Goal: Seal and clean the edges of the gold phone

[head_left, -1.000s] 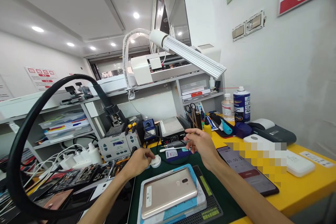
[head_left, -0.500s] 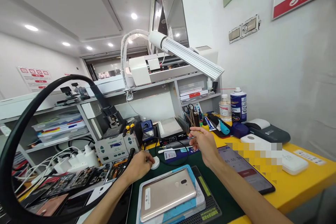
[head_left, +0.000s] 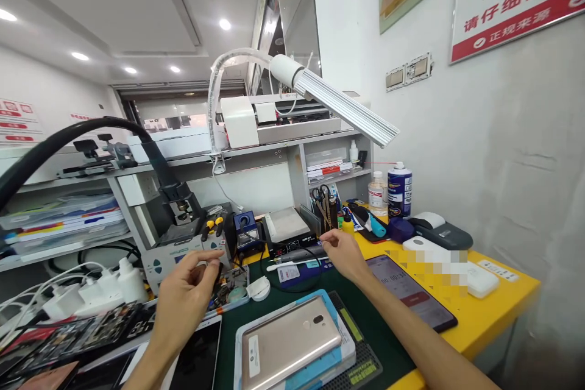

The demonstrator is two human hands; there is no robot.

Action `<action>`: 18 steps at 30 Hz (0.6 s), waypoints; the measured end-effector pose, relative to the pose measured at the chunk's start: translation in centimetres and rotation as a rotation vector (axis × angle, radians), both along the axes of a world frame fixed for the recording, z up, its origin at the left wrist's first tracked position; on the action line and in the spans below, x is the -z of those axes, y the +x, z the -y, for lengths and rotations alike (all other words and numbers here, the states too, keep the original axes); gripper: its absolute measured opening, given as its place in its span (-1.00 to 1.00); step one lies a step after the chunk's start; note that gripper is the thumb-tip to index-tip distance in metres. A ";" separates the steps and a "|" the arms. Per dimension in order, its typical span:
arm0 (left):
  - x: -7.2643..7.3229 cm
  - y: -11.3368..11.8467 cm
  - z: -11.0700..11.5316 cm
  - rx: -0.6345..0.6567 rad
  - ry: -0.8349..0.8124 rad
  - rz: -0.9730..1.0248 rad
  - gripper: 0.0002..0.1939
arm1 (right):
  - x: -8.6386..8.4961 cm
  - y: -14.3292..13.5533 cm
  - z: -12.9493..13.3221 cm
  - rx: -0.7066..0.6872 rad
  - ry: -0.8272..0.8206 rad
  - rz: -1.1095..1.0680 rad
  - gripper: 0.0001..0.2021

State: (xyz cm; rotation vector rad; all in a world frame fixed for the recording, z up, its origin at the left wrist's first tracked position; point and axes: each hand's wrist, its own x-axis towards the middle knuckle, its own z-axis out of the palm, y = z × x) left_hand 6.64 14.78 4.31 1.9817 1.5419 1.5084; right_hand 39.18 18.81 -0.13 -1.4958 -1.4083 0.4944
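My left hand (head_left: 189, 286) is raised over the left side of the bench, thumb and fingertips drawn together; whatever is between them is too small to make out. Just to its right are a tray of small parts (head_left: 231, 292) and a small white round container (head_left: 258, 288). With fingers pinched, my right hand (head_left: 343, 256) hovers in front of the tool holder (head_left: 325, 207); anything in the pinch is hidden. Between my forearms lies a gold phone back (head_left: 290, 341), resting on a blue and white box-like holder (head_left: 350, 353).
A phone showing a timer (head_left: 411, 292) lies right of my right forearm. Behind are a soldering station (head_left: 247, 231), a flat metal-topped device (head_left: 286, 225) and a spray can (head_left: 400, 189). A black screen (head_left: 198, 353) and circuit boards (head_left: 82, 335) lie left.
The view has turned right. My left hand has drawn back left, away from the white round container, which now shows a squarish flap. My right hand stays raised, its fingers pinched.
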 end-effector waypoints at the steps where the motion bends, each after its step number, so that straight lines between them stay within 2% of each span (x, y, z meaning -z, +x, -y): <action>1: 0.0 -0.4 0.0 -0.019 0.011 0.012 -0.67 | 0.2 0.1 -0.1 -0.005 -0.024 0.103 -0.92; 4: 0.1 -1.2 -0.2 -0.066 0.072 0.016 -0.70 | 0.4 0.2 0.0 -0.039 -0.108 0.374 -0.87; 8: 0.4 -1.3 -0.7 -0.046 0.128 -0.034 -0.71 | -0.1 0.1 0.4 -0.114 -0.165 0.633 -0.83; 13: 0.9 -1.0 -0.7 -0.004 0.130 -0.070 -0.69 | -1.3 -0.3 0.5 -0.239 -0.197 0.842 -0.78; 18: 1.1 -0.7 -0.5 0.039 0.151 -0.065 -0.71 | -2.2 -0.6 -0.8 -0.401 -0.249 0.956 -0.78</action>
